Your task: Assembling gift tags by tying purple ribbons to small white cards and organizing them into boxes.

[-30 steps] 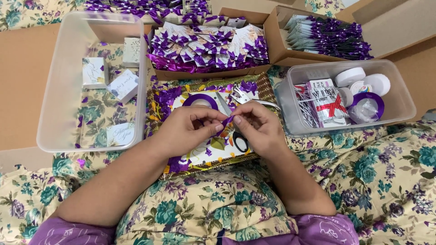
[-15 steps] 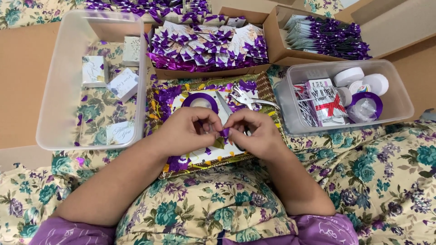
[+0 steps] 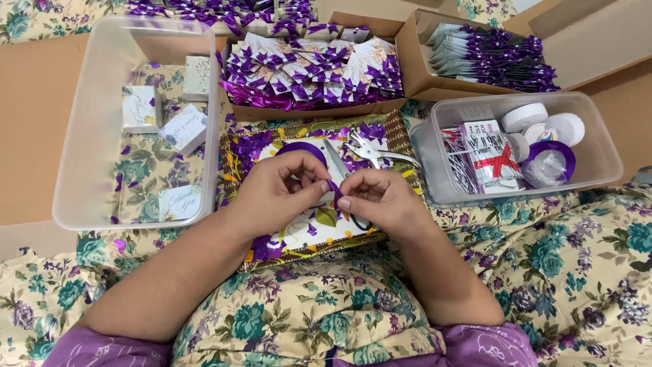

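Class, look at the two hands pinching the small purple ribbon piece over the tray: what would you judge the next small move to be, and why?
Probably pulling the ribbon snug into a bow. The left hand and right hand both pinch it between fingertips, above the tray. The cardboard box behind holds many cards with finished purple bows, while this piece looks unformed.

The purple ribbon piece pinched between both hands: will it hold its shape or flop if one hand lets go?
Probably floppy: the purple ribbon piece is thin and bends between the left hand and right hand. Likely very light, and its glossy surface suggests it could slip from a loose pinch.
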